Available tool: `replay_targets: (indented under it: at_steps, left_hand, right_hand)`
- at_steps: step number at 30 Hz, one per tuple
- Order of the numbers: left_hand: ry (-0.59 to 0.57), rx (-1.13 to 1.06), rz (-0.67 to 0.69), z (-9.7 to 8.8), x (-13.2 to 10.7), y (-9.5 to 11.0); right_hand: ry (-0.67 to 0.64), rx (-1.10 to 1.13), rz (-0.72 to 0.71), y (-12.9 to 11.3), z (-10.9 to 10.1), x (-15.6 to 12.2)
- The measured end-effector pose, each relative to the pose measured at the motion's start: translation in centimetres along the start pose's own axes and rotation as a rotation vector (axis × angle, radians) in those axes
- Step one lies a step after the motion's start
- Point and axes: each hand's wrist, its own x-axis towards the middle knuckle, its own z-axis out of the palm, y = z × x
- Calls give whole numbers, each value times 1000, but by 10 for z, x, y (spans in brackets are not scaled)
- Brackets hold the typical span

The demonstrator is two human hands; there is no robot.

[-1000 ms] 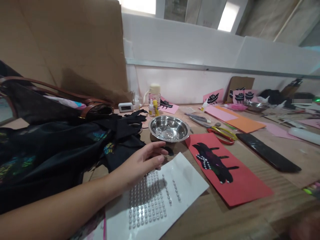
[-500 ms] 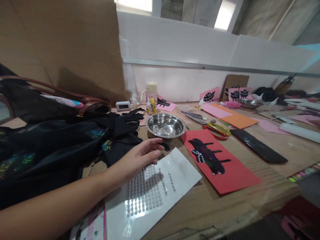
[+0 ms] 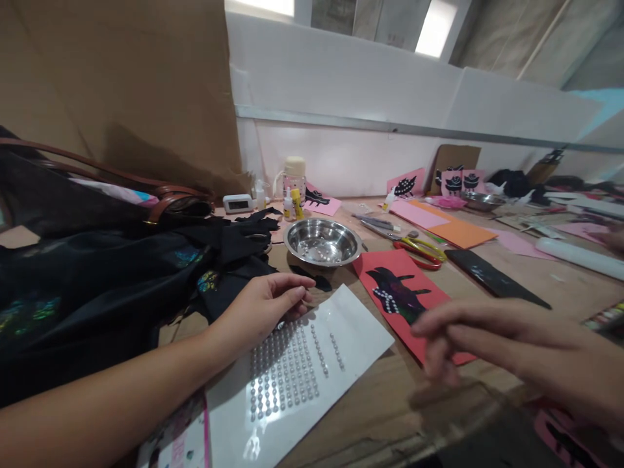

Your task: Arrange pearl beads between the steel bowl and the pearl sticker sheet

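My left hand [image 3: 273, 300] rests over the upper edge of a white sheet [image 3: 351, 325] bearing rows of pearl stickers [image 3: 285, 374]. Its fingers are loosely bent, a small gap shows between thumb and forefinger, and I see nothing held. From the right my right hand [image 3: 492, 338], blurred by motion, reaches over a red card [image 3: 390, 260]; its fingers are apart and look bare. On the card is a black cut-out shape [image 3: 397, 292] with lines of white pearls, its lower end hidden by my right hand. Behind the sheet stands a steel bowl [image 3: 322, 244] with small pieces inside.
Black cloth [image 3: 107, 279] lies left, with a bag [image 3: 49, 201] behind. Small glue bottles [image 3: 288, 207] and a cream-lidded bottle [image 3: 295, 175] stand at the back. Scissors with red and yellow handles [image 3: 422, 250] lie near a black phone-like slab [image 3: 492, 276]. A blurred hand [image 3: 609, 237] shows far right.
My right hand has come into view from the right, over the red card. My left hand's fingers have bent a little more, staying over the pearl sheet.
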Motion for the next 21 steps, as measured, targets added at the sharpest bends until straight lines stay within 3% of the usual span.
replay_targets:
  at_steps: [1,4,8,11,13,15,18,21]
  left_hand:
    - [-5,-8,0,0,0,0]
    - [-23,-38,17,0,0,1]
    - [-21,-30,38,0,-1,5]
    - [3,31,35,1,-5,9]
    - [11,80,57,0,-6,11]
    - [23,123,90,-1,-7,10]
    - [59,190,135,-4,-5,7]
    - [69,296,187,-10,-1,8]
  right_hand:
    - [-96,140,69,-10,12,16]
    - [-228,436,143,-23,34,49]
    - [-249,410,130,-23,37,73]
    - [-168,186,37,-32,31,98]
    - [-29,-90,-41,-39,24,120]
    - [122,-412,-213,-41,17,143]
    - [94,-803,-535,-25,11,167]
    - [30,-1020,-772,4,15,176]
